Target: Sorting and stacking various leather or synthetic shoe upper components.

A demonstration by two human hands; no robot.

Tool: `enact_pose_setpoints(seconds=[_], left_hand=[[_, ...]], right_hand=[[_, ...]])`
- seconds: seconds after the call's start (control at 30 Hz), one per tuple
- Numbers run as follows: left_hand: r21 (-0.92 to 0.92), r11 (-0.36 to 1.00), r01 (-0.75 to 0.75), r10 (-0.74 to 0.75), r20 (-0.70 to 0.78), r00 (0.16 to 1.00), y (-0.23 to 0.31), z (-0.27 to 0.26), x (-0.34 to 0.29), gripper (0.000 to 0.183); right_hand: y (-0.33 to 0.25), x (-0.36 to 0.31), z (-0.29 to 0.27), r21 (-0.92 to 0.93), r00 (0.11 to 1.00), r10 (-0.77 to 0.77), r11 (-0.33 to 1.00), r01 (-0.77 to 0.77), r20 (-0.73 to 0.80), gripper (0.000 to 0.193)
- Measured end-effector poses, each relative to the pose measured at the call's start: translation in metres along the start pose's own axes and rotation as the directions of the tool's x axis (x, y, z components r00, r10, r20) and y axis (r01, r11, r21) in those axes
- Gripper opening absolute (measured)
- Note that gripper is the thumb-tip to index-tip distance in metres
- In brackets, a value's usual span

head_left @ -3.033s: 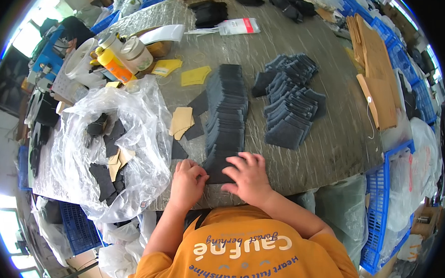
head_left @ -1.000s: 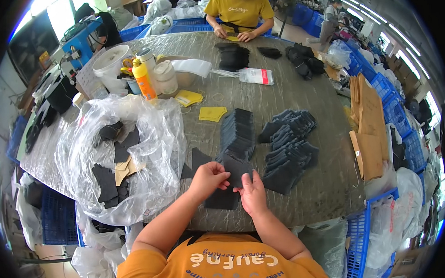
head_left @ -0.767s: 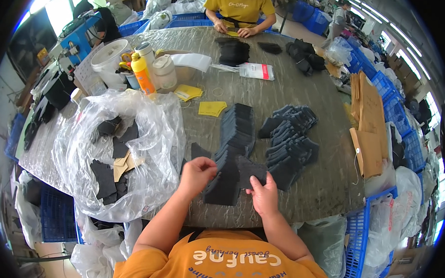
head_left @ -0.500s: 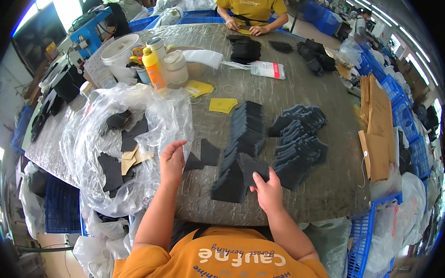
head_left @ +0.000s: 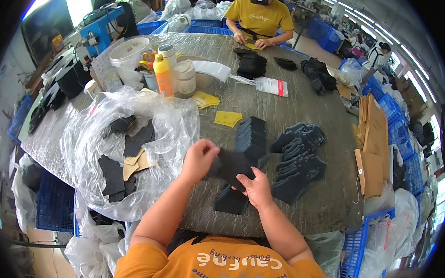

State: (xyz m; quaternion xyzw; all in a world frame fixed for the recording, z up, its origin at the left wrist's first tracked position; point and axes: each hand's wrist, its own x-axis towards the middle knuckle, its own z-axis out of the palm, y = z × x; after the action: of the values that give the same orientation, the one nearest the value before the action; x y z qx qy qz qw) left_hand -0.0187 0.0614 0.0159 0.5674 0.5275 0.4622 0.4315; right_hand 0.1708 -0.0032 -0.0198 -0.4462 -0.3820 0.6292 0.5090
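Note:
My right hand (head_left: pixel 257 186) grips a dark cut piece of sheet material (head_left: pixel 236 167), thumb on top. At its upper left corner, my left hand (head_left: pixel 199 161) is closed, with the fingertips pinched against the edge. Part of the piece beside the left hand is smeared by motion. Below and behind it runs a long overlapping row of dark cut pieces (head_left: pixel 250 135), partly covered by the held piece. A second fanned row of dark pieces (head_left: pixel 298 168) lies to the right of my right hand.
Left lies a clear plastic bag (head_left: pixel 174 121) with dark and tan scraps. Beyond stand an orange-yellow bottle (head_left: pixel 162 76), jars and a white bucket (head_left: pixel 129 56). Yellow pieces (head_left: pixel 227 119) lie mid-table. Folded brown cardboard (head_left: pixel 372 142) stands right. Across the table, a person (head_left: pixel 259 20) handles a yellow piece.
My left hand has moved right and closed at the dark piece's edge. My right hand has drawn slightly left with the piece. The whole view has shifted a little.

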Motion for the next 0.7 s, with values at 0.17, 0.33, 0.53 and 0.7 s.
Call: enact_pose_setpoints(seconds=[0.17, 0.33, 0.53, 0.7], left_hand=[[-0.573, 0.809, 0.133, -0.275, -0.169, 0.947, -0.020, 0.006, 0.083, 0.011], [0.401, 0.906, 0.137, -0.116, -0.077, 0.990, -0.041, -0.021, 0.100, 0.015], [0.668, 0.740, 0.080, -0.036, -0.078, 0.996, -0.055, -0.010, 0.076, 0.023], [0.663, 0.529, -0.529, 0.201, 0.508, 0.838, -0.063, -0.007, 0.065, 0.026]], right_hand=[[-0.005, -0.013, -0.005, 0.062, 0.996, 0.066, 0.996, -0.063, -0.053, 0.026], [-0.002, -0.026, -0.019, 0.052, 0.995, 0.066, 0.997, -0.062, -0.079, 0.021], [0.001, -0.031, -0.019, 0.078, 0.994, 0.099, 0.992, -0.095, -0.055, 0.021], [-0.001, -0.035, -0.012, 0.046, 0.994, 0.106, 0.993, -0.106, -0.008, 0.021]])
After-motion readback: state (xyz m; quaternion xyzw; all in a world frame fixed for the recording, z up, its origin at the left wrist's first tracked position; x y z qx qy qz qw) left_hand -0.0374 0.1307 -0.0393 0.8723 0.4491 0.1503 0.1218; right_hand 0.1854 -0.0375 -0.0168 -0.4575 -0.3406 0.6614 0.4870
